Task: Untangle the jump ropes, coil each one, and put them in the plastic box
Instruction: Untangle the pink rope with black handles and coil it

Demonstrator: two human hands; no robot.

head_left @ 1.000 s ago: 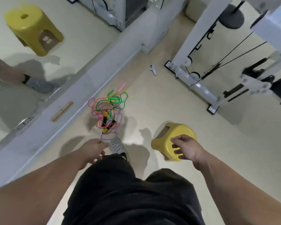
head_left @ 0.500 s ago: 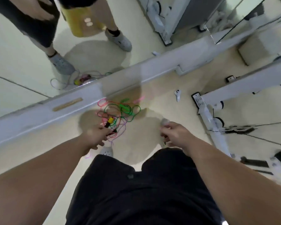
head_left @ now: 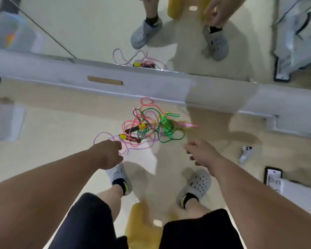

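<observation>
A tangle of jump ropes (head_left: 147, 126) lies on the floor in front of my feet, close to the mirror wall. Pink, green and purple cords cross each other. Two black handles with yellow caps (head_left: 133, 131) lie in its left part, a green handle (head_left: 171, 115) and a pink handle (head_left: 188, 125) on its right. My left hand (head_left: 108, 153) is at the tangle's near-left edge, fingers curled on the purple cord (head_left: 99, 138). My right hand (head_left: 201, 152) hovers near the right side, loosely curled and holding nothing. The translucent plastic box (head_left: 4, 123) stands blurred at the far left.
I sit on a yellow stool (head_left: 142, 221) with a grey clog on each side. A mirror wall with a white base (head_left: 151, 83) runs across just behind the ropes. A white controller (head_left: 245, 153) and a machine foot (head_left: 275, 177) lie to the right.
My view has swung from the gym machine to face the mirror and the ropes. My right hand left the yellow stool and came forward. My left hand stayed on the purple cord.
</observation>
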